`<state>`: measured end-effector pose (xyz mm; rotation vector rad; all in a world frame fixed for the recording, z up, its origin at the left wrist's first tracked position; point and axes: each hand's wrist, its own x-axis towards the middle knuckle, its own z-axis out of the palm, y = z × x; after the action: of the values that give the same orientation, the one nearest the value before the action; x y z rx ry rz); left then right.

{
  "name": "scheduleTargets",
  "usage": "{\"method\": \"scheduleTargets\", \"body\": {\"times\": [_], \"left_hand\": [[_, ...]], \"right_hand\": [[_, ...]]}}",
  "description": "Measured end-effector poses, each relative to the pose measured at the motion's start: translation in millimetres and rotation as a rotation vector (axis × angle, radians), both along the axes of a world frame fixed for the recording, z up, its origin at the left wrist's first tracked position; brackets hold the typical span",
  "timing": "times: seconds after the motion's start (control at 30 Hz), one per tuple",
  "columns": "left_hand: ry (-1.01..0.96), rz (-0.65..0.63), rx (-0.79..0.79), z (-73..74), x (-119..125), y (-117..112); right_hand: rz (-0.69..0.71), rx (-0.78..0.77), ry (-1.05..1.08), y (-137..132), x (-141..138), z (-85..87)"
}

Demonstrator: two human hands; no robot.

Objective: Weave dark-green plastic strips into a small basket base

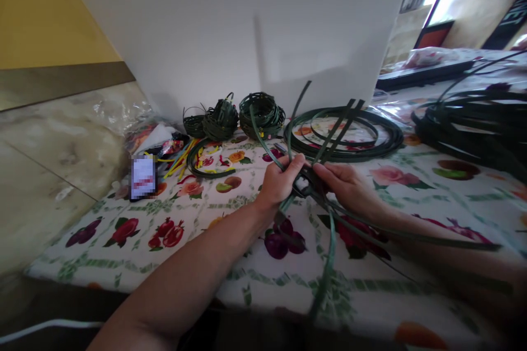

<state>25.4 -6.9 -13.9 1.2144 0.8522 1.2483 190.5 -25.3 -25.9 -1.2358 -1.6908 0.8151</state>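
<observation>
Above the middle of the table, I hold a loose weave of dark green flat strips (330, 238) in both hands. Its strip ends stick out upward, toward me and off to the right. My left hand (282, 178) is closed on the left side of the weave, the thumb pressed on top near the crossing. Close by on the right, my right hand (346, 184) pinches the strips between thumb and fingers. A small gap shows between the crossed strips below my fingertips. The fingers under the weave are hidden.
Small woven green baskets (261, 115) stand at the back against a white panel (230, 22). Coiled strips (395, 145) lie behind my hands, with a bigger dark coil (473, 126) at right. A phone (143, 178), yellow strips (181, 159) and plastic bags (123, 120) are at left on the fruit-patterned tablecloth (135, 255).
</observation>
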Motion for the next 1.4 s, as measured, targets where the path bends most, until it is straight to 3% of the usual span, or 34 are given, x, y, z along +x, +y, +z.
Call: {"method": "scheduleTargets", "body": {"times": [0.27,0.5,0.73,0.8,0.87,1.07,1.27,1.4], "left_hand": [[0.011,0.079,0.024,-6.3,2,1],[0.091,0.214,0.098,-12.2,0,1],[0.053,0.186,0.081,-8.4,3,2],[0.027,0.129,0.068,-5.0,2,1],[0.008,-0.016,0.052,1.8,-4,0],[0.027,-0.672,-0.134,24.3,-46,17],[0.046,-0.674,-0.280,12.1,-55,31],[0.168,-0.686,-0.211,9.2,-50,24]], "right_hand": [[0.028,-0.029,-0.078,-7,-4,9.6],[0.100,-0.066,-0.045,-4,-5,5.5],[0.085,-0.160,0.027,2,-7,6.4],[0.084,-0.224,0.080,4,-6,5.1],[0.075,-0.267,0.137,7,-2,6.9],[0.164,-0.278,0.241,11,29,31.6],[0.397,-0.320,-0.030,5,28,29.3],[0.456,-0.168,-0.216,3,17,23.9]]}}
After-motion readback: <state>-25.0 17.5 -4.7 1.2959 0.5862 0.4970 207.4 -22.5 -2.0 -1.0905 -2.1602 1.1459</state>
